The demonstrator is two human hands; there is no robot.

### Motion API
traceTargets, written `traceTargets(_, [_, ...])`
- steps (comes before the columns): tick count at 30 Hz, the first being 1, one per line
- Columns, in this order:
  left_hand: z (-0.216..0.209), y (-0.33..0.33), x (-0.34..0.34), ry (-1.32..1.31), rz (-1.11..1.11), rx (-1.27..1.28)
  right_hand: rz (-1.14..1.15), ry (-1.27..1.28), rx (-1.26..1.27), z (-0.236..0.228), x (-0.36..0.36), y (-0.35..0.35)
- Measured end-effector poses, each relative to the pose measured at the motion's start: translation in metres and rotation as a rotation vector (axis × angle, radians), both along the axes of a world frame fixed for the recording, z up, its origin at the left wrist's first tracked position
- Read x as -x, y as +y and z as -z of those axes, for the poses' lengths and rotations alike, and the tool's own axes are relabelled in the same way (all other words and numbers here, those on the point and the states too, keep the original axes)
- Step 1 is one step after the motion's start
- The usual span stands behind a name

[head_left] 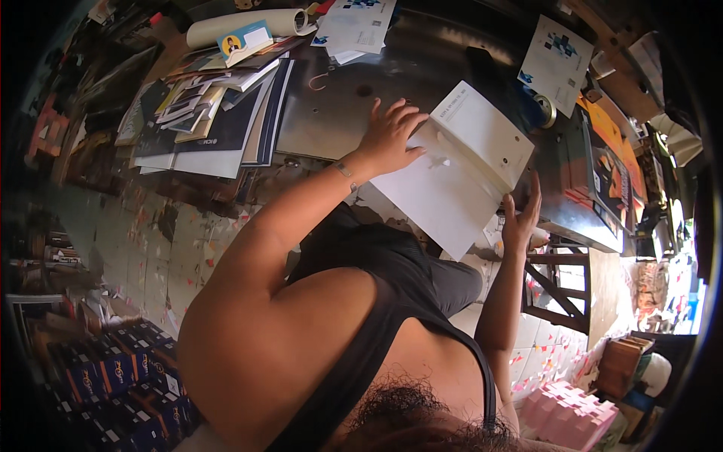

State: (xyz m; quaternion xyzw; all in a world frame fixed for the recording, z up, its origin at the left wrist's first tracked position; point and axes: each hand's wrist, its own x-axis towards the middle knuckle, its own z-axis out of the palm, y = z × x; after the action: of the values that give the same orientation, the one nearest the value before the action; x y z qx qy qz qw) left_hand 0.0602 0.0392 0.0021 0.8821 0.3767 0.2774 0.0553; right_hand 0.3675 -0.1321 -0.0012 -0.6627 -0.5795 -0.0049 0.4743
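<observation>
From the left we have piled folders [215, 143] on the dark table [422, 53], our left hand [388, 139] with fingers spread and gripping nothing at the left edge of a creased white sheet [448, 192] overhanging the table's near side, and our right hand [521, 220] half-open by its right edge, its hold unclear to us.

Left on the metal table [305, 113]: a disordered pile of folders and booklets [215, 139], with a rolled sheet [245, 29] behind it. At right, orange-covered printed stock [606, 162]. Tiled floor [139, 241] littered with paper scraps. Lower left, dark blue cartons [120, 365]; lower right, a pink stack [565, 418].
</observation>
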Motion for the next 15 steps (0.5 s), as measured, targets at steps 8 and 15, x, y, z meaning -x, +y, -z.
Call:
traceTargets(8, [-0.002, -0.001, 0.019, -0.249, 0.142, -0.121, -0.069, 0.238, -0.128, 0.001, 0.009, -0.007])
traceTargets(15, [0.001, 0.002, 0.025, -0.178, 0.268, -0.092, 0.279, 0.430, -0.435, 0.045, 0.020, -0.035])
